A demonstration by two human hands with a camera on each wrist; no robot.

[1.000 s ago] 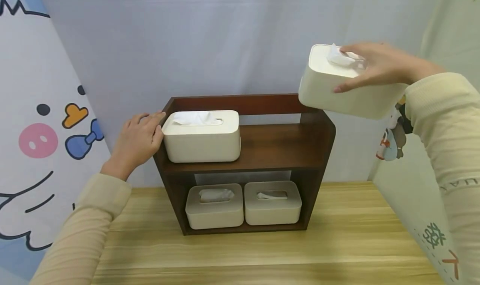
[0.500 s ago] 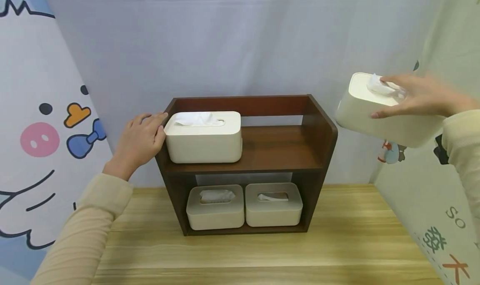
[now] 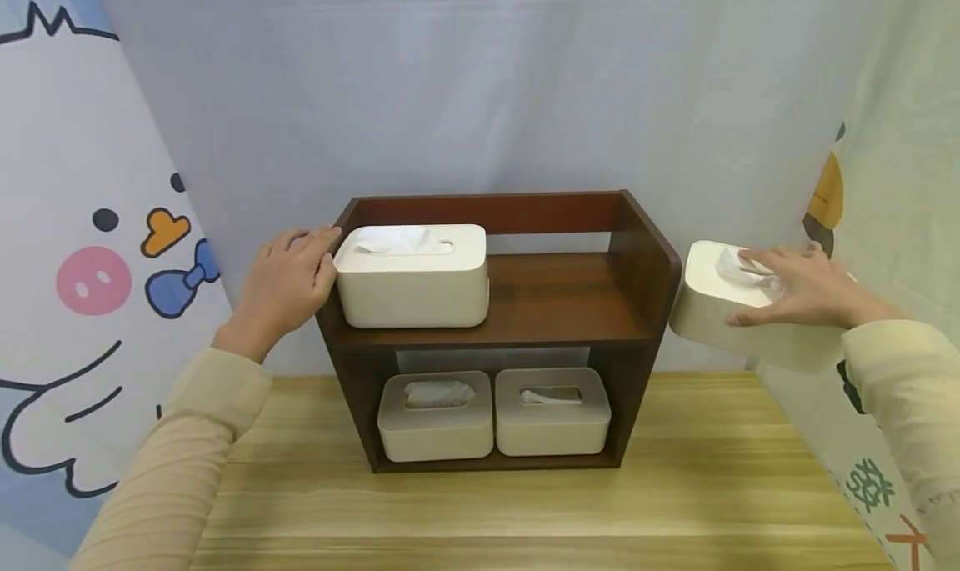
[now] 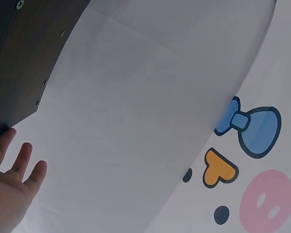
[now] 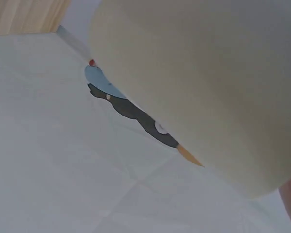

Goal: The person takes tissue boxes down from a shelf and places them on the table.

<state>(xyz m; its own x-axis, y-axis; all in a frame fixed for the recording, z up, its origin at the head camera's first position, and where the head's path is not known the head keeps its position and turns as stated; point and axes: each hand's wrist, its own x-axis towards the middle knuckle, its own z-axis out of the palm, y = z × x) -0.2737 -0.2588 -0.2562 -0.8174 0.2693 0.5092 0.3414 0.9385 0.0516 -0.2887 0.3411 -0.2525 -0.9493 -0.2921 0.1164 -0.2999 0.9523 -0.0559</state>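
My right hand (image 3: 806,288) grips a cream tissue box (image 3: 708,308) from above, thumb on its front face, just right of the dark wooden shelf (image 3: 652,288). In the right wrist view the box (image 5: 199,87) fills much of the picture, held off the table. My left hand (image 3: 281,283) rests on the shelf's upper left side edge, next to another tissue box (image 3: 412,292) standing on the upper tier. In the left wrist view its fingers (image 4: 23,158) look straight and spread near the panel's corner. Two more tissue boxes (image 3: 435,433) sit side by side on the lower tier.
A wood-grain table (image 3: 480,521) carries the shelf. Behind it hangs a pale back curtain (image 3: 480,87). A cartoon-printed sheet (image 3: 67,179) closes the left side, and a pale printed sheet (image 3: 810,396) the right.
My right hand first carried the tissue box right from above the shelf's right end, then lowered it beside the shelf. My left hand has stayed on the shelf's edge.
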